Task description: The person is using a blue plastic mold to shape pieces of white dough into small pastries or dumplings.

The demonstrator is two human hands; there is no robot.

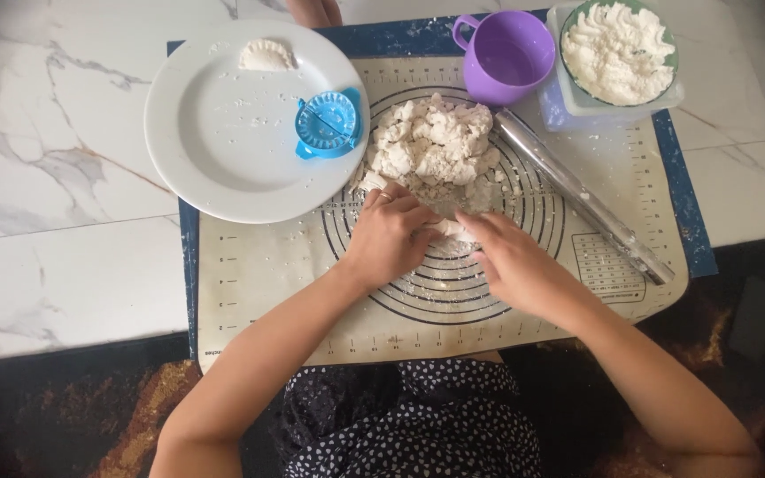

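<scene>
- Nearest, both forearms come up from the lap and meet over the ringed baking mat (258, 265), wrists low and elbows wide.
- The left hand (389, 237) is curled knuckles-up, its grip closed on the near edge of the dough (436, 150); a ring shows on one finger.
- The right hand (511, 261) lies flatter, its fingers pressed together and pinching a small piece of dough drawn from the same edge, just right of the left grip.
- To do this well, I judge the left hand should pin the crumbly mass while the right hand pulls off one compact lump, squeezing so it holds together.
- Just beyond the grip lies the rough, shaggy heap of dough at the centre of the rings.
- Right of the grip, a clear rolling pin (582, 196) lies slanted.
- Left and beyond, a white plate (223, 159) carries a blue dumpling press (328, 124) and one folded dumpling (266, 56).
- Farthest, a purple cup (506, 55) and a bowl of flour (618, 51) stand on the marble bench (55, 177).
</scene>
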